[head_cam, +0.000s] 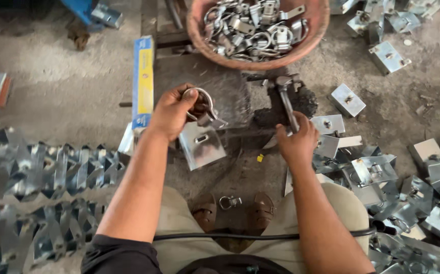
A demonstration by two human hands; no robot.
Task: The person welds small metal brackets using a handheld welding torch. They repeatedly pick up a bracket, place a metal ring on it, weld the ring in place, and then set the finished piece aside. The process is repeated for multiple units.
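Gritty floor (68,91) is bearing a far bowl (199,30) full of rings; left hand (172,111) is gripping one ring (202,104) over a plate (202,144), right hand (296,139) clutching a hammer (286,99); finished plates (377,172) are piling right.

1. The one head view looks steeply down from the seated person's head onto the concrete floor (68,96).
2. It faces forward past the knees.
3. It sits close, at arm's length, over the work.

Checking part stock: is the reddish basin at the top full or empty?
Nearly full. The basin holds a heap of metal rings and clips reaching close to its rim.
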